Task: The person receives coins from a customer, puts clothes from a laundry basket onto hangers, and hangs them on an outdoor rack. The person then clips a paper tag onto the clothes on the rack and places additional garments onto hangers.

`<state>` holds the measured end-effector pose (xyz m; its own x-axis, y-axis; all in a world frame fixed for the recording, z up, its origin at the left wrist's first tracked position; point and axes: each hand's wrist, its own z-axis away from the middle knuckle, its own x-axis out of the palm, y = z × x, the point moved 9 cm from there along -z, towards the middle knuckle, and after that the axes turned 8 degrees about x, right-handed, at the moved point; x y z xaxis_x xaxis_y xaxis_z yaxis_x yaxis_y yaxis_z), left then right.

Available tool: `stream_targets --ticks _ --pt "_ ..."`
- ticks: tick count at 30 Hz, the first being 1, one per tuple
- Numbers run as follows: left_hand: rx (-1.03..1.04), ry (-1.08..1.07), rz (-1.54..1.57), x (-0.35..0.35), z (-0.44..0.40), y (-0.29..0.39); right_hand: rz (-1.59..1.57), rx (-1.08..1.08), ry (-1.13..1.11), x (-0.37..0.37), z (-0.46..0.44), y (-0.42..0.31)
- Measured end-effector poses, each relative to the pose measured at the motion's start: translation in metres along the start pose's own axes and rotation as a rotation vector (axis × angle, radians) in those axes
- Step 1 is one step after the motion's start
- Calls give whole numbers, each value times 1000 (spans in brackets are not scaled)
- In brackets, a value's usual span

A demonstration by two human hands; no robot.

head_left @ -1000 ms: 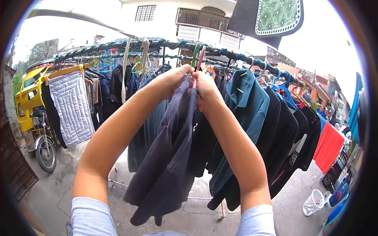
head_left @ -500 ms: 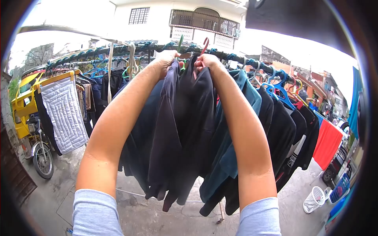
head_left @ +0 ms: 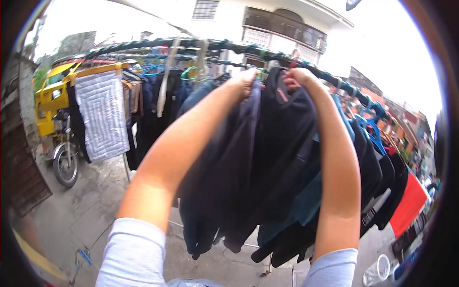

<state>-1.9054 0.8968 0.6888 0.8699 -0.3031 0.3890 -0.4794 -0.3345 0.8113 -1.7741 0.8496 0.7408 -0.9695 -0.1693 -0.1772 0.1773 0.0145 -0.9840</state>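
Observation:
My left hand (head_left: 247, 82) is closed at the top of a dark garment (head_left: 241, 134), where a bit of green hanger shows. Beside it, my right hand (head_left: 297, 79) is closed round a red hanger (head_left: 293, 63) that carries a black garment (head_left: 287, 138). Both hands are just under the wrapped clothes pole (head_left: 229, 46). Teal clothing (head_left: 306, 205) hangs behind and below my right forearm. Some fingers of both hands are hidden by the cloth.
Several dark clothes on blue hangers (head_left: 375, 131) hang at the right, near a red cloth (head_left: 409, 203). At the left are a quilted mat (head_left: 102, 115) and a yellow motor vehicle (head_left: 52, 105). A white basket (head_left: 377, 271) stands low at the right.
My hands, first close together at the two hangers, have moved apart, spreading the dark garment and the black one side by side. The view has turned and tilted, so the rack sits further right.

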Motion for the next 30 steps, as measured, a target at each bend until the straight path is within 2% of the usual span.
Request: stream_targets --ticks 2,3,4,5,7,9,11,15,19,21,24,26,30 --pt "224 65 -103 1 18 11 -87 170 -146 -16 -36 4" --pt "136 77 -213 -14 -22 -14 9 132 -129 -30 -50 -1" --pt "123 162 -182 -6 22 0 119 94 -80 -32 -46 -9" --pt "128 132 -151 -4 30 4 239 44 14 -30 -32 -17" --pt "365 217 -219 -12 34 17 390 -10 185 -24 11 -21" --pt "627 421 -498 -16 73 46 433 -5 252 -10 61 -18" --pt "719 348 -427 -15 93 52 465 -36 255 -20 55 -13" --pt "836 351 -523 -16 132 64 530 -94 178 -55 -2 -3" --pt "843 250 -519 -10 166 75 654 -143 99 -86 -64 4" --pt "890 222 -502 -6 174 77 710 -212 89 -76 -75 1" --pt "948 195 -483 0 184 79 675 -429 309 -76 -39 -15" --pt "1040 170 -502 7 197 86 900 -683 477 -105 -45 -36" --pt "1148 70 -526 20 228 96 798 -708 540 -52 53 -58"
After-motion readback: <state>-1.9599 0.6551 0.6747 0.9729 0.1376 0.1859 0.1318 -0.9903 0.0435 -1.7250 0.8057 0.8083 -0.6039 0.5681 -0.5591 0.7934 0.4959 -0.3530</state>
